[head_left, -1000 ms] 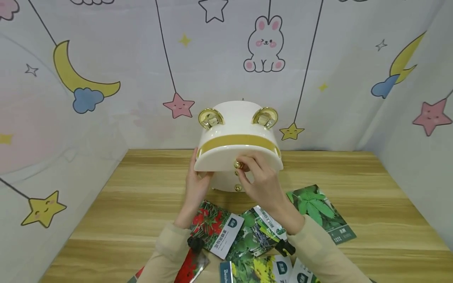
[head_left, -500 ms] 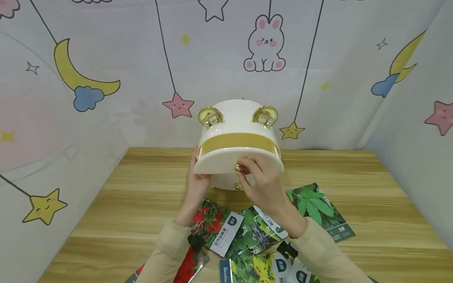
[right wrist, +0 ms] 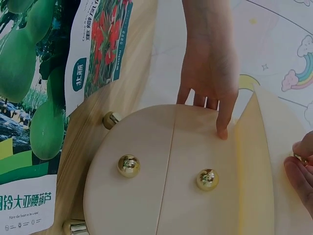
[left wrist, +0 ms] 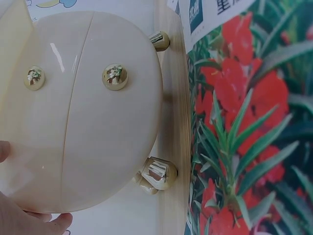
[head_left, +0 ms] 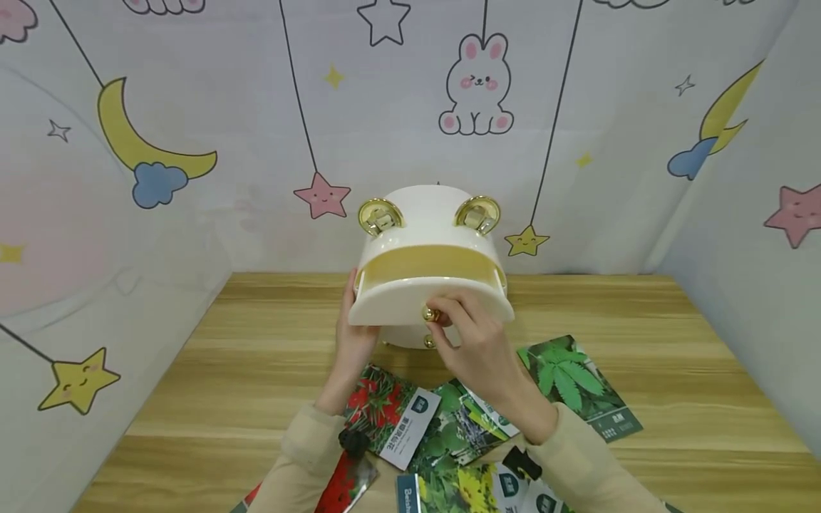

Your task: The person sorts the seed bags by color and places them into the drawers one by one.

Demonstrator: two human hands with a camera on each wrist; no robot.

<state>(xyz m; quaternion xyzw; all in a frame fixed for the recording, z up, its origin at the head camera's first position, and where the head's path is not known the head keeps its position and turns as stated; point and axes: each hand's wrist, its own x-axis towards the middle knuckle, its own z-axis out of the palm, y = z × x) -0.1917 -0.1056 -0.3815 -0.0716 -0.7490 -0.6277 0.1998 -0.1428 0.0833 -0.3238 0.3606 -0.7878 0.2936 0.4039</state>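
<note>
A white storage box (head_left: 428, 214) with gold ear-like rings on top stands on the table. Its rounded top drawer (head_left: 388, 305) stands out from the body, baring a gold-coloured band behind the front panel. My right hand (head_left: 477, 345) pinches the gold knob (head_left: 430, 313) of this drawer between thumb and fingers. On the box's left side, my left hand (head_left: 355, 335) grips the body; in the right wrist view its thumb (right wrist: 223, 125) lies on the front while the other fingers reach behind the edge. Two lower fronts (left wrist: 117, 132) with gold knobs sit flush, a thin seam between them.
Seed packets lie in front of the box: a red-flower one (head_left: 378, 406), a green one (head_left: 449, 424), a yellow-flower one (head_left: 474, 488), and a leaf one (head_left: 571, 377) to the right. A patterned cloth (head_left: 410, 128) hangs behind the wooden table (head_left: 276, 320).
The right hand has drawn the top drawer towards the person and slightly down, so the gap behind its front has widened. The left hand keeps its place on the box's side.
</note>
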